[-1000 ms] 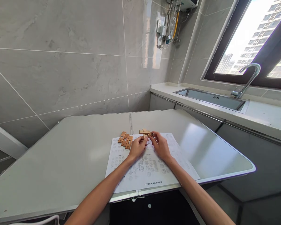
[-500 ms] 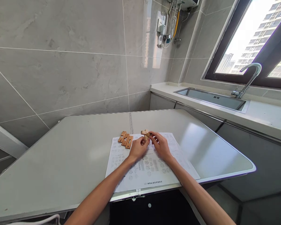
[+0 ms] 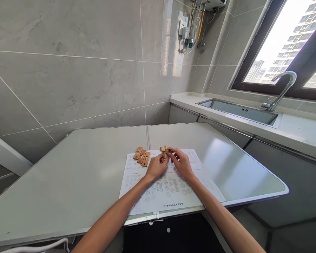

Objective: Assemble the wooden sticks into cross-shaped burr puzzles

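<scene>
My left hand (image 3: 156, 167) and my right hand (image 3: 181, 162) meet over a printed instruction sheet (image 3: 165, 186), both pinching a small assembly of wooden puzzle pieces (image 3: 164, 151) held just above the paper. Fingers of both hands are curled round it. Three flat notched wooden pieces (image 3: 142, 156) lie side by side on the sheet's far left corner, a short way left of my left hand.
The sheet lies on a pale grey table (image 3: 81, 175) against a tiled wall. To the right are a counter with a steel sink (image 3: 237, 110) and a curved tap (image 3: 281, 89) under a window. A water heater's pipes and a socket (image 3: 191, 30) hang on the wall.
The wooden assembly has been turned between my fingers and looks more compact and upright. Both hands stay in the same spot; the camera shifted slightly.
</scene>
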`<action>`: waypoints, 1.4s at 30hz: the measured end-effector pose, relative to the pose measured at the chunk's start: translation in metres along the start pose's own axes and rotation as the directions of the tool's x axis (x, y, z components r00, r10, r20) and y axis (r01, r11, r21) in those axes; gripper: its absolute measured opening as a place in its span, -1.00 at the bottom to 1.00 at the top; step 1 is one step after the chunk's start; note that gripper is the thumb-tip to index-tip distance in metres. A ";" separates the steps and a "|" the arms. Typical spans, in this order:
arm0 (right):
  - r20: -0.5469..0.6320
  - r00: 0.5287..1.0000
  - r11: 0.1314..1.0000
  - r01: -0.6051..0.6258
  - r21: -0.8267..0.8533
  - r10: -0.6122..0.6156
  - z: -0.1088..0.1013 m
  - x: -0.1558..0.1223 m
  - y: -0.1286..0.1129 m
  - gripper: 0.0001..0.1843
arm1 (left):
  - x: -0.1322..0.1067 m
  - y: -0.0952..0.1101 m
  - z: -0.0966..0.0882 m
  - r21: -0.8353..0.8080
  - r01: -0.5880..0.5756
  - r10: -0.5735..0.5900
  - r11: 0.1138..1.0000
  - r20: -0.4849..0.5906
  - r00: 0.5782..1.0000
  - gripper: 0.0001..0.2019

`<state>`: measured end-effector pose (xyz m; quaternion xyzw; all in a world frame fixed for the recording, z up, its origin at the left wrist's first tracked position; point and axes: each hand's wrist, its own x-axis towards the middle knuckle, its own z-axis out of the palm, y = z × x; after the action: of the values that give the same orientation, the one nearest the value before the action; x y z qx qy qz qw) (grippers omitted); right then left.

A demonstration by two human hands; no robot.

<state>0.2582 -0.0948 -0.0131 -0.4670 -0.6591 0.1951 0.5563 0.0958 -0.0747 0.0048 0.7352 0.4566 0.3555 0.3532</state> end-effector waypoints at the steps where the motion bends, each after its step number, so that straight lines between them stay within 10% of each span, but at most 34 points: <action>1: 0.003 1.000 1.000 0.002 0.000 -0.002 0.000 0.000 -0.001 -0.66 | 0.000 -0.001 0.000 -0.020 0.007 -0.007 1.000 0.005 1.000 -0.59; 16: -0.048 0.983 0.981 -0.172 0.087 0.177 0.004 0.001 0.002 -0.50 | 0.003 0.002 -0.006 -0.521 0.113 -0.047 0.846 0.137 0.989 -0.60; 32: -0.022 0.988 0.987 -0.154 -0.043 0.153 0.001 -0.001 -0.007 -0.59 | 0.003 0.002 -0.013 -0.581 0.228 -0.005 0.781 0.359 0.933 -0.61; 42: 0.069 0.948 0.916 -0.318 0.243 0.310 -0.001 0.003 0.000 -0.43 | 0.000 0.002 -0.010 -0.561 0.184 0.048 0.807 0.373 0.926 -0.53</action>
<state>0.2598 -0.0923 -0.0112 -0.4893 -0.5537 0.3706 0.5627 0.0882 -0.0732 0.0117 0.6263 0.2760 0.3209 0.6548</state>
